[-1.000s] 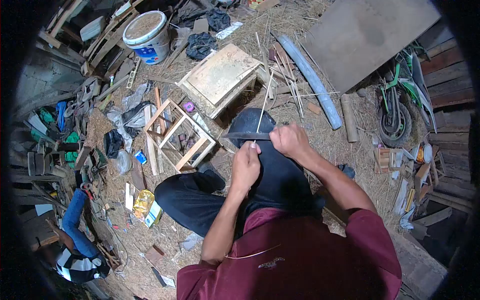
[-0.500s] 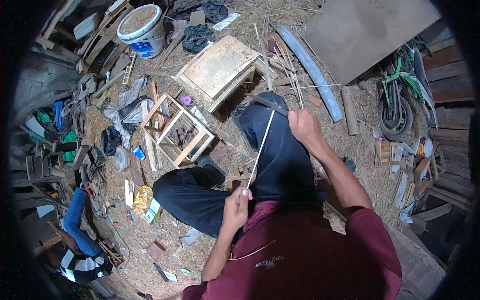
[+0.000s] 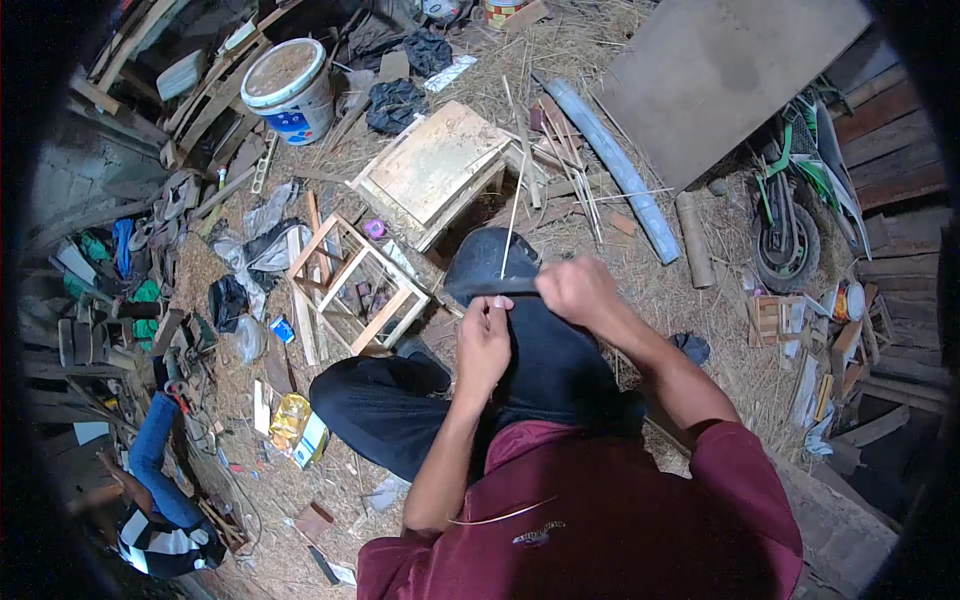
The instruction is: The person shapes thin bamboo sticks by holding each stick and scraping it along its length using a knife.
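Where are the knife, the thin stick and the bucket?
Knife (image 3: 521, 285): head view, on the blade.
Thin stick (image 3: 514, 214): head view, on its shaft.
Bucket (image 3: 308, 105): head view, on its side wall.

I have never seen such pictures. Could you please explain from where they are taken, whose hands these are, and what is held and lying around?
There is no machine: one person works bare-handed. A camera worn on that person's head looks forward and down, so you see the person's own dark red shirt from above. The right hand grips a narrow, dark, flat blade. The left hand appears to pinch a thin, pale, straight stick close beside the blade. On the straw-covered ground rest an open, light-wooden, box-shaped frame and a low, pale wooden piece like a small table; farther off stands a round white plastic bucket.
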{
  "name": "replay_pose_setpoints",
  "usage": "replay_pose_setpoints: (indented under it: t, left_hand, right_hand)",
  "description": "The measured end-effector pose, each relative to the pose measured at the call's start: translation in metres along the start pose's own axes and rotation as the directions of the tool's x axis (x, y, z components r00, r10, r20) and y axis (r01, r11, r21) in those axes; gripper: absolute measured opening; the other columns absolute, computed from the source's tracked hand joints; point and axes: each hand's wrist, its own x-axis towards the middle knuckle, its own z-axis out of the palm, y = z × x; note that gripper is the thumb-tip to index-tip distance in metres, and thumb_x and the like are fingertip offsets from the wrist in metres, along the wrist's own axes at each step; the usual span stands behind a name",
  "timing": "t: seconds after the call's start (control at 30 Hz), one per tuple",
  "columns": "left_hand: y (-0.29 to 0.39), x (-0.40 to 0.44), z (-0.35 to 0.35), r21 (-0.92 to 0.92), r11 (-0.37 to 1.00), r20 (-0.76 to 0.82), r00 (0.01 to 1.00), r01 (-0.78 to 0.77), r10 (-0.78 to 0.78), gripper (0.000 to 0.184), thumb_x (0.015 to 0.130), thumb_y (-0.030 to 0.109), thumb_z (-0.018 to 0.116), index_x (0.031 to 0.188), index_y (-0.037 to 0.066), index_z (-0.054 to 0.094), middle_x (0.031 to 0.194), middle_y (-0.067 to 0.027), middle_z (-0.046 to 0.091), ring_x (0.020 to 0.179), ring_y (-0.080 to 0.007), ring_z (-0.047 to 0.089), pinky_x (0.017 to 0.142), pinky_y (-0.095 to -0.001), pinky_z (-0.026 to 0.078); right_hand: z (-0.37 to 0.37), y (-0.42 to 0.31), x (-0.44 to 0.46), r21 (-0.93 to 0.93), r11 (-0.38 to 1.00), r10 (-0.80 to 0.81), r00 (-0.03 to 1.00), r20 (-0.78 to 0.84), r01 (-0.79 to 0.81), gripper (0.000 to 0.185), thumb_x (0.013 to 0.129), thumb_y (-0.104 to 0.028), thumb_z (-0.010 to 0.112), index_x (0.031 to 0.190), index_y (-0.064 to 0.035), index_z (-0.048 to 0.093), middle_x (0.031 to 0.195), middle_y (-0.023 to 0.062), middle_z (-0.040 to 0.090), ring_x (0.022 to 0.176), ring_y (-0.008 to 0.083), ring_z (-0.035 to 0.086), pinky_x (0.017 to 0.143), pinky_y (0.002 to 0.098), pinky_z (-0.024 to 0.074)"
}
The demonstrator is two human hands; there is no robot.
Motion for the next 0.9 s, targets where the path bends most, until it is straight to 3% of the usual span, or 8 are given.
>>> replay_pose_setpoints:
  t: [0.1,0.2,0.3,0.5,0.67,0.8,0.9]
  left_hand:
    - [0.016,0.001,-0.001,0.148,0.988,-0.027,0.999,0.034,-0.03,0.019,0.101,0.013,0.049,0.094,0.0,0.061,0.073,0.0006,0.052,0.063,-0.0059,0.043,0.057,-0.0259,0.036]
    - [0.0,-0.006,-0.002,0.222,0.963,-0.05,0.985,-0.152,0.167,0.019,0.101,0.014,0.049,0.093,0.001,0.06,0.067,0.0035,0.048,0.057,-0.0044,0.039,0.052,-0.0247,0.033]
    - [-0.013,-0.013,-0.005,0.183,0.967,-0.051,0.981,-0.174,0.186,0.017,0.098,0.013,0.049,0.092,0.002,0.06,0.055,-0.0068,0.047,0.047,-0.0099,0.041,0.046,-0.0315,0.032]
    - [-0.032,-0.039,-0.015,-0.071,0.997,0.023,1.0,0.016,-0.015,0.017,0.1,0.011,0.046,0.091,0.002,0.058,0.06,0.002,0.044,0.052,-0.0057,0.037,0.047,-0.0283,0.03]
    - [-0.021,-0.07,-0.03,-0.088,0.995,0.013,0.999,-0.036,0.037,0.016,0.1,0.008,0.046,0.092,0.002,0.058,0.067,0.0055,0.044,0.057,-0.0016,0.035,0.049,-0.0221,0.026]
    - [-0.02,-0.102,-0.045,-0.014,1.0,0.039,0.999,0.019,-0.019,0.021,0.103,0.016,0.044,0.09,0.005,0.056,0.065,0.0101,0.038,0.056,0.0011,0.028,0.049,-0.0208,0.019]
    - [-0.018,-0.122,-0.061,-0.016,0.986,0.082,0.983,0.163,-0.161,0.016,0.101,0.01,0.047,0.092,0.003,0.058,0.066,0.0074,0.046,0.057,0.0008,0.034,0.049,-0.0209,0.023]
  right_hand:
    - [0.019,0.005,0.001,-0.058,0.998,0.04,0.998,0.048,-0.038,0.039,0.088,-0.027,0.047,0.066,-0.0013,0.067,0.066,0.0262,0.062,0.06,0.0441,0.063,0.063,0.0521,0.0521]
    - [0.026,0.008,0.002,-0.052,0.994,0.1,0.992,0.075,-0.097,0.039,0.088,-0.028,0.047,0.069,-0.001,0.068,0.068,0.0263,0.062,0.061,0.0448,0.063,0.063,0.0524,0.0527]
    - [0.024,0.009,0.002,-0.051,0.992,0.121,0.988,0.092,-0.117,0.039,0.088,-0.028,0.048,0.07,-0.0008,0.068,0.069,0.0267,0.063,0.062,0.0451,0.064,0.064,0.0531,0.0527]
    - [0.029,0.013,-0.002,-0.055,0.988,0.148,0.989,0.02,-0.146,0.039,0.088,-0.028,0.047,0.069,-0.0005,0.067,0.069,0.0261,0.063,0.064,0.045,0.064,0.065,0.0535,0.0528]
    - [0.033,0.022,-0.005,-0.03,0.983,0.178,0.983,-0.044,-0.18,0.04,0.089,-0.028,0.046,0.069,-0.0002,0.066,0.069,0.0266,0.063,0.064,0.0457,0.064,0.065,0.0539,0.0525]
    - [0.025,0.026,-0.003,-0.056,0.965,0.25,0.964,-0.094,-0.256,0.042,0.09,-0.028,0.045,0.073,0.0012,0.069,0.069,0.0282,0.063,0.064,0.0464,0.064,0.066,0.0545,0.0521]
    - [0.028,0.04,-0.005,-0.111,0.946,0.298,0.951,-0.081,-0.306,0.043,0.091,-0.028,0.043,0.075,0.0016,0.069,0.071,0.0291,0.062,0.065,0.0475,0.063,0.067,0.0546,0.0518]
